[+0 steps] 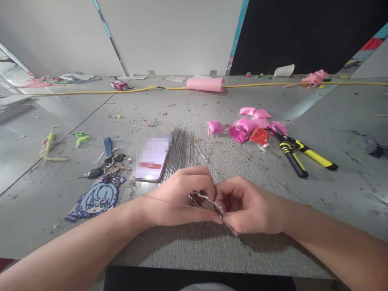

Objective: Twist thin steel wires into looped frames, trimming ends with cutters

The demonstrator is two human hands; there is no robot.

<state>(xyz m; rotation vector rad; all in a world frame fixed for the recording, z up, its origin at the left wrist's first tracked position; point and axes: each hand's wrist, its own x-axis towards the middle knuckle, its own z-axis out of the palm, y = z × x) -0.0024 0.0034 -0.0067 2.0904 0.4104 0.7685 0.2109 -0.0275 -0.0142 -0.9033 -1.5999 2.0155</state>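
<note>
Both hands meet over the table near its front edge, around a twisted silvery wire point(209, 199). My left hand point(182, 198) is closed on the wire, fingers curled over it and thumb stretched along below. Fingers bent, my right hand point(254, 206) pinches the wire's right end near the left thumb tip. Loose thin strands stick out to both sides, and part of the wire is hidden behind the fingers. Just beyond my left hand lies a bundle of straight thin wires point(177, 151), with a few single strands apart to its right.
A phone point(153, 157) lies left of the bundle, near keys point(113, 165) with a blue pixel-pattern charm point(97, 198). Yellow-and-black pliers point(298, 153) rest right of several pink packets point(248, 124). A yellow cord point(133, 89) and rolled pink paper point(205, 84) lie along the back.
</note>
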